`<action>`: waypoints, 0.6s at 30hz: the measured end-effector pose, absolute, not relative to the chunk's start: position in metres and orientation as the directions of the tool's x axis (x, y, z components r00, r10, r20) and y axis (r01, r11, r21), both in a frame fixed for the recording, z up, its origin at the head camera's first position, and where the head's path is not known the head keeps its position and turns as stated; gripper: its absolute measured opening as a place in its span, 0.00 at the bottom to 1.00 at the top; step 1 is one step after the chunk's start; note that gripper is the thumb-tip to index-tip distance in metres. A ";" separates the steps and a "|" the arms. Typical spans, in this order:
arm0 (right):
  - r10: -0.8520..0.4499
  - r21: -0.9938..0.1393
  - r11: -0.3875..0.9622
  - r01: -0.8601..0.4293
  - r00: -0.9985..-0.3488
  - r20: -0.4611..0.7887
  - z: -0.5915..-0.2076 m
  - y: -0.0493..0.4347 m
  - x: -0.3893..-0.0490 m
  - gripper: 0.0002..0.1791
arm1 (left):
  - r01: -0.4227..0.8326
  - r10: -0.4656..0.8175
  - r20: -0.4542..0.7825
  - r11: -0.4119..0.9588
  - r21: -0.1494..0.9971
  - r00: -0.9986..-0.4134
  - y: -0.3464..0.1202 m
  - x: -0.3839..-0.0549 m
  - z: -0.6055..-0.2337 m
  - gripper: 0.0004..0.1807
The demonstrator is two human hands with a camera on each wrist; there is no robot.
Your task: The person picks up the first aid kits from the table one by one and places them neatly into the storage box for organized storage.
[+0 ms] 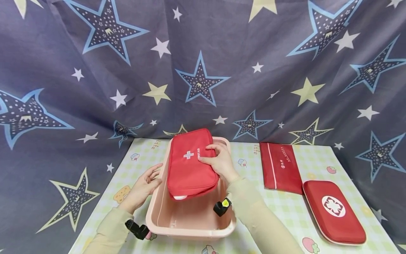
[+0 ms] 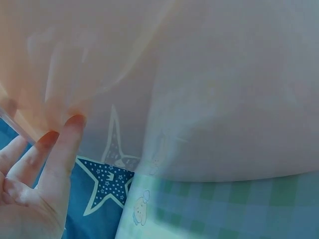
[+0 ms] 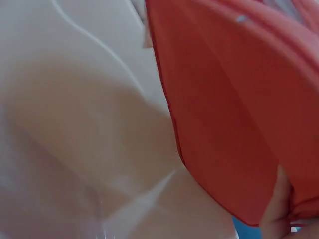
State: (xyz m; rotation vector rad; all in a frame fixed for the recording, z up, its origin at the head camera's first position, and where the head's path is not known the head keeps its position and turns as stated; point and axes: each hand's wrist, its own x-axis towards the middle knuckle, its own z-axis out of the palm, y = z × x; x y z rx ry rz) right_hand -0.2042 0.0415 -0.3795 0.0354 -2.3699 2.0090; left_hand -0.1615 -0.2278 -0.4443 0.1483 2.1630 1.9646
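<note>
A red first aid pouch (image 1: 190, 173) with a white cross is tilted over the pink plastic basin (image 1: 190, 232). My right hand (image 1: 220, 163) grips its right edge, thumb on the front face. In the right wrist view the pouch (image 3: 214, 109) hangs against the basin's inner wall (image 3: 75, 99), with a fingertip at its lower edge. At the basin's left rim, my left hand (image 1: 144, 185) has its fingers extended and touching or very near the wall. The left wrist view shows the left hand (image 2: 40, 189) beside the translucent basin side (image 2: 224, 89).
To the right lie a flat dark red pouch (image 1: 279, 167) and a red hard-shell case (image 1: 333, 213) with a white emblem, touching at a corner. A checked cloth (image 1: 247, 243) covers the table. Behind it hangs a dark star-patterned curtain (image 1: 203, 116).
</note>
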 end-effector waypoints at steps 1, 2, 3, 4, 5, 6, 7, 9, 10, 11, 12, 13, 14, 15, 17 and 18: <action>0.006 -0.986 0.168 -0.024 -1.000 0.025 -0.381 0.040 -0.203 0.20 | -0.066 0.222 -0.087 0.098 0.993 -0.971 -0.228 -0.161 -0.444 0.33; 0.005 -0.984 0.177 -0.005 -1.000 0.006 -0.383 0.038 -0.202 0.20 | -0.063 0.228 -0.083 0.092 0.994 -0.970 -0.229 -0.161 -0.444 0.33; 0.006 -0.983 0.183 0.000 -1.000 0.001 -0.384 0.037 -0.201 0.20 | -0.061 0.233 -0.080 0.088 0.994 -0.969 -0.229 -0.161 -0.443 0.33; 0.010 -0.981 0.194 -0.001 -1.000 0.002 -0.385 0.036 -0.201 0.20 | -0.060 0.240 -0.078 0.083 0.995 -0.968 -0.229 -0.160 -0.443 0.33; 0.013 -0.979 0.206 -0.004 -1.000 0.007 -0.386 0.035 -0.200 0.20 | -0.060 0.240 -0.078 0.081 0.995 -0.968 -0.229 -0.160 -0.442 0.33; 0.015 -0.976 0.219 -0.011 -1.000 0.015 -0.387 0.034 -0.200 0.20 | -0.060 0.240 -0.077 0.079 0.995 -0.968 -0.229 -0.160 -0.441 0.33; 0.018 -0.974 0.227 -0.014 -1.000 0.019 -0.386 0.033 -0.199 0.20 | -0.059 0.238 -0.077 0.080 0.995 -0.968 -0.229 -0.160 -0.441 0.33; 0.026 -0.973 0.232 -0.011 -1.000 0.017 -0.385 0.031 -0.199 0.19 | -0.054 0.236 -0.072 0.081 0.995 -0.969 -0.230 -0.159 -0.441 0.33; 0.030 -0.972 0.237 -0.007 -0.999 0.014 -0.384 0.031 -0.199 0.19 | -0.055 0.233 -0.072 0.080 0.995 -0.970 -0.230 -0.160 -0.442 0.33; 0.031 -0.970 0.242 -0.004 -0.999 0.012 -0.384 0.030 -0.198 0.19 | -0.056 0.230 -0.073 0.082 0.995 -0.970 -0.230 -0.160 -0.444 0.33; 0.033 -0.970 0.245 -0.001 -0.999 0.010 -0.383 0.030 -0.198 0.19 | -0.056 0.228 -0.073 0.083 0.995 -0.971 -0.230 -0.160 -0.445 0.33; 0.035 -0.969 0.248 0.003 -0.999 0.005 -0.383 0.030 -0.198 0.19 | -0.057 0.227 -0.076 0.086 0.995 -0.971 -0.230 -0.161 -0.446 0.33; 0.038 -0.968 0.251 0.009 -0.999 0.001 -0.384 0.030 -0.197 0.19 | -0.060 0.227 -0.079 0.088 0.994 -0.971 -0.230 -0.161 -0.446 0.33; 0.039 -0.967 0.254 0.011 -0.999 -0.002 -0.384 0.030 -0.197 0.19 | -0.063 0.228 -0.082 0.091 0.994 -0.970 -0.230 -0.162 -0.446 0.33; 0.039 -0.964 0.267 0.006 -0.999 0.005 -0.384 0.030 -0.196 0.19 | -0.067 0.228 -0.087 0.093 0.993 -0.970 -0.230 -0.162 -0.445 0.33; 0.038 -0.963 0.271 0.004 -0.999 0.007 -0.383 0.029 -0.196 0.19 | -0.067 0.231 -0.086 0.092 0.994 -0.969 -0.230 -0.161 -0.444 0.33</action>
